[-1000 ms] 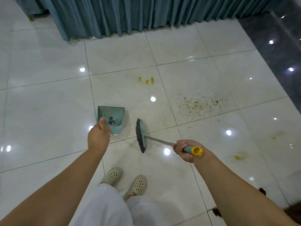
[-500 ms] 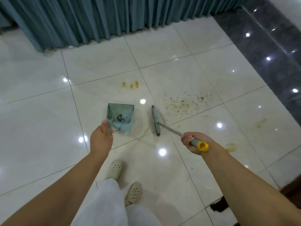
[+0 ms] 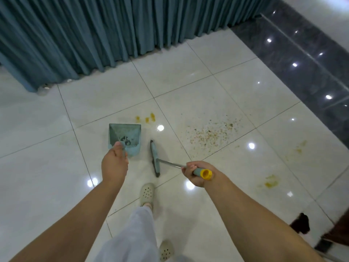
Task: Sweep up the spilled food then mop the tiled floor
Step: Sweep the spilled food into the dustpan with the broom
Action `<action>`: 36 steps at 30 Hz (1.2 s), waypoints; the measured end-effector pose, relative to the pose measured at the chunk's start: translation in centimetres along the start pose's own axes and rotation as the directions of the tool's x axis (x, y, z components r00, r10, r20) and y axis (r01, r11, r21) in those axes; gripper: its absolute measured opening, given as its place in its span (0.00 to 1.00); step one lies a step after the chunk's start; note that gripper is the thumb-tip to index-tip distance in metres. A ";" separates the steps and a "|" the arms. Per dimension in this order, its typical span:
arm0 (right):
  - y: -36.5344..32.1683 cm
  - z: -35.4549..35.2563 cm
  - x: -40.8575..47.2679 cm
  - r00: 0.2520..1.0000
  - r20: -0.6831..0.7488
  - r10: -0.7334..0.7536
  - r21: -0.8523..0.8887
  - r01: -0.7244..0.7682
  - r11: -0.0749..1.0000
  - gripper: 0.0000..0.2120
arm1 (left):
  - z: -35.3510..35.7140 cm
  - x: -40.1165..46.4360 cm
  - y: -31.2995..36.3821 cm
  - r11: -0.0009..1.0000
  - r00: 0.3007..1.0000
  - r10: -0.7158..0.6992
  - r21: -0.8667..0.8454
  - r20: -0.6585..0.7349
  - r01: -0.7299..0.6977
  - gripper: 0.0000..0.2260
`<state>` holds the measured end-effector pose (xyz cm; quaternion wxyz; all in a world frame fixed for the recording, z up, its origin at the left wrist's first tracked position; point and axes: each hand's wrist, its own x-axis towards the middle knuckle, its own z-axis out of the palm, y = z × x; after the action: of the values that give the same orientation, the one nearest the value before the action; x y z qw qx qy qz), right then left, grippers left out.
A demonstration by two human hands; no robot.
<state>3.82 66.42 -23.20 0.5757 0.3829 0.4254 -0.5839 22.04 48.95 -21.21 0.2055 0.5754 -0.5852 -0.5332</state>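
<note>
1. At the centre of the head view, the left hand (image 3: pixel 114 163) grips the handle of a teal dustpan (image 3: pixel 124 138), fingers curled round it; a little dark debris lies inside the pan.
2. Just at 3 o'clock from the dustpan, apart from it, is the head of the broom (image 3: pixel 155 157), its metal shaft running to the right hand (image 3: pixel 196 173), which is wrapped round the grip by the yellow end cap.
3. At 2 o'clock from the broom head, the scattered crumbs (image 3: pixel 211 133) lie across the white tiled floor (image 3: pixel 188 87).
4. Yellow spots (image 3: pixel 145 119) sit at 12 o'clock from the dustpan; more yellow smears (image 3: pixel 271 183) lie at 3 o'clock from the right hand.
5. Along the top, at 11 o'clock, hangs a teal curtain (image 3: pixel 113 25).
</note>
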 end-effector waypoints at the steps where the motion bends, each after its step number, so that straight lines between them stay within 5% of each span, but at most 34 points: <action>1: -1.1 0.3 0.3 1.000 -0.022 -0.006 0.047 0.007 0.999 0.02 | 0.2 1.3 0.5 1.000 1.000 -0.001 0.009 0.000 0.001 0.23; 6: -6.9 1.3 0.7 0.989 -0.131 -0.067 0.191 0.091 0.977 0.02 | 1.8 7.4 3.4 0.999 0.999 0.007 0.046 0.038 -0.009 0.25; 12: -12.3 1.3 1.1 0.972 -0.210 -0.108 0.171 0.146 0.975 0.03 | 4.7 12.6 5.9 0.996 0.997 0.031 0.079 0.064 -0.036 0.25; 25: -18.7 7.8 3.3 0.999 -0.016 -0.035 0.138 0.037 0.990 0.03 | 11.2 17.4 10.2 0.993 0.995 0.020 0.111 0.095 -0.031 0.23; 36: -31.0 8.0 6.2 0.994 -0.092 -0.056 0.233 0.077 0.969 0.10 | 18.5 21.5 15.0 0.987 0.999 0.022 0.155 0.043 -0.029 0.25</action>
<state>-27.09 56.01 -24.47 0.4876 0.4587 0.3895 -0.6326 -6.05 33.46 -22.71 0.1545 0.5710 -0.6365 -0.4949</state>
